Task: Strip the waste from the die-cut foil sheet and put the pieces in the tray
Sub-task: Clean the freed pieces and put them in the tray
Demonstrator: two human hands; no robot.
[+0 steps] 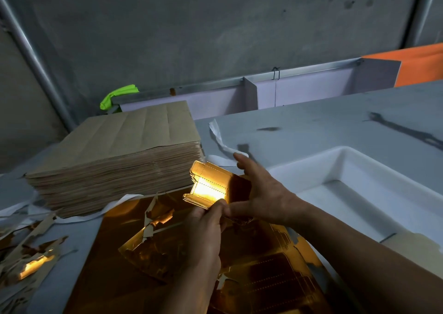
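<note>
A small stack of gold die-cut pieces [211,184] is held up above the table. My left hand [206,227] pinches its near edge between thumb and fingers. My right hand [261,193] supports the stack's right side with thumb under and fingers spread loosely. Below them lies the gold foil sheet [263,277], partly torn, with perforated shapes still in it. The white tray [359,169] stands to the right and I see nothing in its visible part.
A tall stack of brown sheets [119,155] stands at the left. Torn foil waste [31,258] and white strips [223,143] litter the grey table. A brown card [412,244] lies at the tray's near corner. White partitions [251,93] stand at the back.
</note>
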